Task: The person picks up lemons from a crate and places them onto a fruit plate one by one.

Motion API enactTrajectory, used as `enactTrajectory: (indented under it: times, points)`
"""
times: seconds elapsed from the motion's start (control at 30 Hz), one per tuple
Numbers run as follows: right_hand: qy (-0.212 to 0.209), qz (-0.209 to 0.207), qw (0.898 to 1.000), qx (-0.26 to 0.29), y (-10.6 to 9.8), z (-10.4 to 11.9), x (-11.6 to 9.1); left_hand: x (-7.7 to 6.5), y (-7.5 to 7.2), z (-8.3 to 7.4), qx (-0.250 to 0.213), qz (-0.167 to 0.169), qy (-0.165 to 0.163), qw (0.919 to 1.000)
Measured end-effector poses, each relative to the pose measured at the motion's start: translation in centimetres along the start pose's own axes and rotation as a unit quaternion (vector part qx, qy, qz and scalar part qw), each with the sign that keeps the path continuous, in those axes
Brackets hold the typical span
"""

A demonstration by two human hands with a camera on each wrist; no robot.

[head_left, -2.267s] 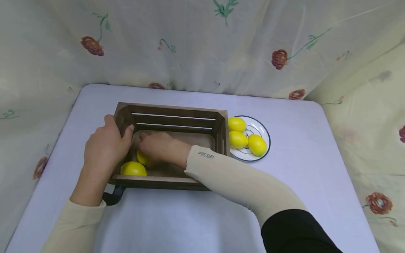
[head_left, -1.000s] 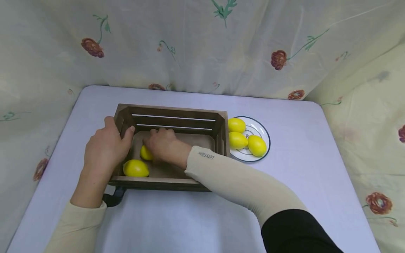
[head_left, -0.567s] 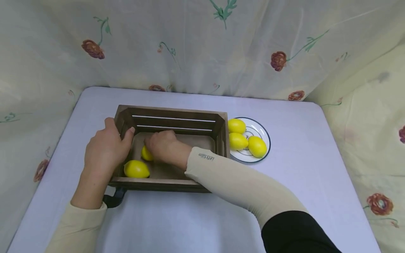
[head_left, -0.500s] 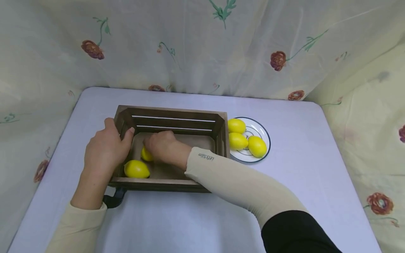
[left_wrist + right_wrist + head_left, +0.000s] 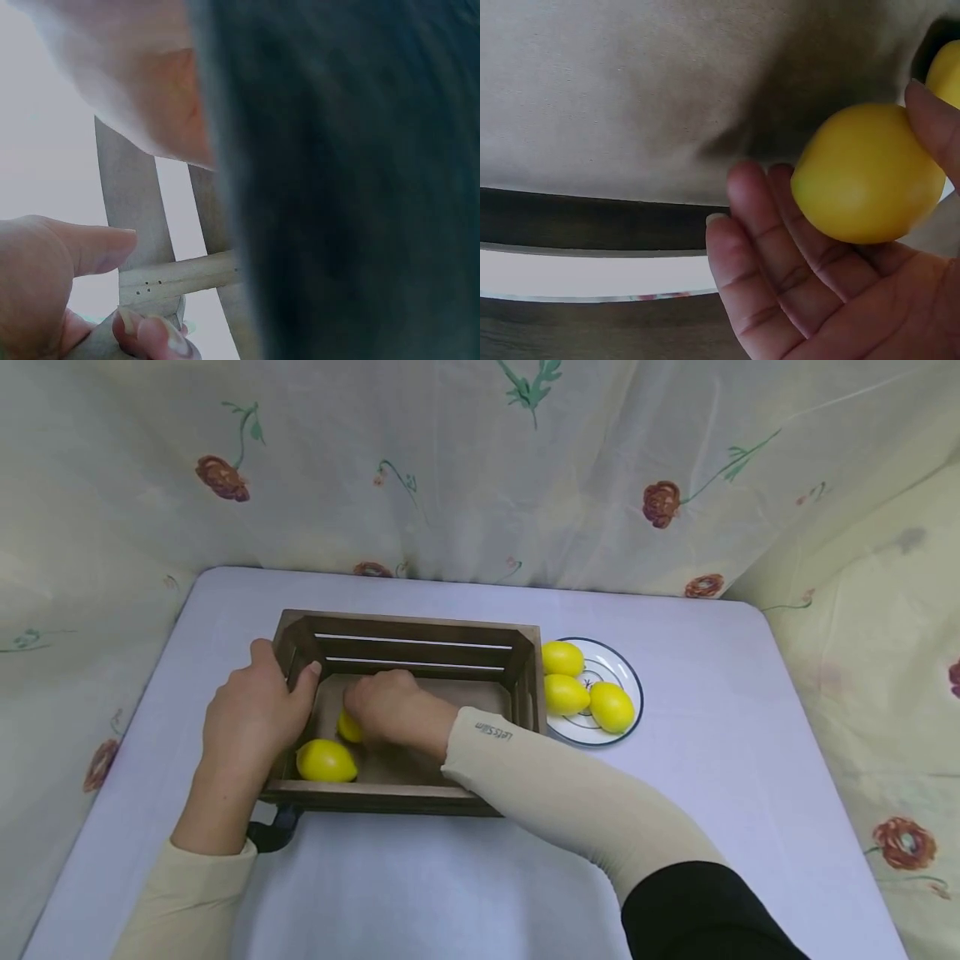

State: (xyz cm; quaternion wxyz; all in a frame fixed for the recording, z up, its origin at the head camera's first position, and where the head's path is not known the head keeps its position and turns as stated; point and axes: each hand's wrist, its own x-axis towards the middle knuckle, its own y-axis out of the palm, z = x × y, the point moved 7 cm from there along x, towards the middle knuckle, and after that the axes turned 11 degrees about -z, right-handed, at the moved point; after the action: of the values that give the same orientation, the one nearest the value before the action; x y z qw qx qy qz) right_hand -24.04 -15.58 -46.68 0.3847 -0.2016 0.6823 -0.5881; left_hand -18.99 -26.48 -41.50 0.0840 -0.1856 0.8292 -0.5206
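My left hand [image 5: 251, 718] grips the left end of a brown slatted wooden crate [image 5: 420, 627]. In the left wrist view its thumb [image 5: 101, 250] lies on one side of the end wall and curled fingertips show at the other. Inside the crate, my right hand [image 5: 393, 706] holds a yellow lemon [image 5: 866, 176] between thumb and fingers, close over the crate floor. Most of that lemon is hidden by the hand in the head view. Another lemon [image 5: 326, 761] lies in the crate's front left corner.
A white plate [image 5: 630, 710] with a dark rim, bearing 3 lemons [image 5: 611, 707], stands against the crate's right side. The white-covered table [image 5: 720, 760] meets floral curtains [image 5: 465, 468] at the back and sides. A black strap [image 5: 276, 831] hangs under my left wrist.
Since the earliest frame my right hand has shifted slightly to the right with its lemon, and its fingers have drawn in. The front lemon sits slightly further right. My left hand stays on the crate.
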Motion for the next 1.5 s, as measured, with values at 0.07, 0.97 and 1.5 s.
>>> enactTrajectory:
  times: [0.07,0.97,1.5]
  points:
    - [-0.001,0.001,1.000,0.008,-0.1,0.0,-0.1,0.0,0.1,0.0,-0.001,0.001,0.000,1.0000]
    - [-0.008,0.001,0.999,0.053,-0.9,0.1,-0.5,0.1,0.1,0.0,-0.008,0.001,-0.003,1.0000]
    - [-0.021,0.003,0.998,0.058,-1.2,0.4,-0.5,0.1,-0.1,0.1,-0.009,0.002,-0.002,1.0000]
